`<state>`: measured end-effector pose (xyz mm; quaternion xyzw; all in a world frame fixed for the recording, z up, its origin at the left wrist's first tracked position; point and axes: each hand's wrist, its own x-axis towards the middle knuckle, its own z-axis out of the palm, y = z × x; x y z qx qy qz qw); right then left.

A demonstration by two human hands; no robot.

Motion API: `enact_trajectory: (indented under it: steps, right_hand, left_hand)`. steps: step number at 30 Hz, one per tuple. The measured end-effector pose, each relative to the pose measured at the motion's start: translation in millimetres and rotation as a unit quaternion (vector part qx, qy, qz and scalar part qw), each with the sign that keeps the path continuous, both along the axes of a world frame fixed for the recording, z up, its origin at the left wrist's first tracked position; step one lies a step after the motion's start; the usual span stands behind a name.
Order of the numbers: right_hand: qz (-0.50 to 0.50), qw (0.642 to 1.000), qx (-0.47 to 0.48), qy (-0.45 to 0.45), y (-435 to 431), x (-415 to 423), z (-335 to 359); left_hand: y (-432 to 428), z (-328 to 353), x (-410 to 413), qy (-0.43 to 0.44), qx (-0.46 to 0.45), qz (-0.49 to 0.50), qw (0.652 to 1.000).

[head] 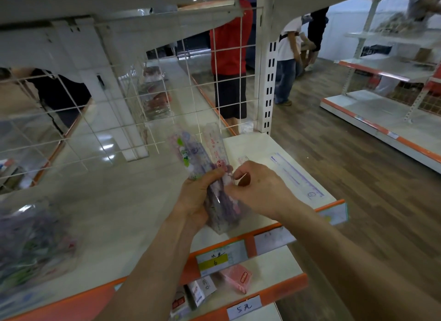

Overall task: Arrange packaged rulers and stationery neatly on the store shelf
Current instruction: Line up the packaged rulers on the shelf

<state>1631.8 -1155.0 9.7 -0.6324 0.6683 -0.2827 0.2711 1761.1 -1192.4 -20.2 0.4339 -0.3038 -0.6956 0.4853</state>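
A bundle of packaged rulers (202, 158) in clear wrap with purple, pink and green prints stands tilted over the white shelf (124, 201). My left hand (195, 199) grips the bundle from the left near its lower half. My right hand (260, 187) pinches the packets at the bundle's right side. Flat on the shelf's right end lies a long packaged ruler (296, 175) with purple markings. At the shelf's left end sits a clear bag of stationery (31, 244), blurred.
A wire grid panel (95, 120) backs the shelf. Price labels (222, 257) line the orange front edge. The lower shelf holds a pink box (237, 279) and small packs. People stand in the aisle beyond, one in a red shirt (230, 48). More shelving (381, 120) is at right.
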Motion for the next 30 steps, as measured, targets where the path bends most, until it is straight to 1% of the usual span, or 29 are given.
enact_trajectory:
  steps: [4,5,8,10,17,22,23,25,27,30]
  right_hand:
    - [0.013,0.988,0.027,-0.153,-2.5,-8.9,2.6]
    - [0.007,0.984,0.028,-0.177,-2.7,-11.0,2.5]
    - [-0.015,0.979,0.026,-0.204,-3.2,-15.7,1.5]
    - [-0.018,0.976,0.043,-0.215,-2.7,-17.4,1.2]
    - [-0.008,0.982,0.040,-0.185,-7.7,-17.7,-0.1]
    - [-0.025,0.983,0.037,-0.178,-9.1,-37.1,21.5]
    - [-0.032,0.985,0.033,-0.167,-9.8,-45.5,26.9]
    - [-0.044,0.992,0.034,-0.117,-10.2,-62.2,33.1]
    - [-0.048,0.995,0.055,-0.075,-9.1,-73.5,33.1]
    - [-0.053,0.993,0.091,-0.058,-7.6,-77.7,23.1]
  left_hand:
    - [-0.3,0.3,0.6,0.016,-0.002,0.004,1.000]
    - [0.0,0.8,0.4,0.012,0.001,0.008,1.000]
    - [-0.4,1.3,-0.8,-0.009,0.010,0.021,1.000]
    - [-1.1,0.5,-1.2,-0.020,0.004,0.024,1.000]
    - [-0.8,0.8,-1.4,-0.029,-0.003,0.019,0.999]
    - [0.5,2.7,-1.0,-0.028,0.001,0.024,0.999]
    - [0.0,2.8,-0.4,-0.030,0.000,0.027,0.999]
    - [-0.9,2.0,0.0,-0.030,0.000,0.026,0.999]
    - [-1.7,0.9,0.0,-0.027,0.002,0.021,0.999]
    - [-1.7,0.4,-0.9,-0.029,0.002,0.017,0.999]
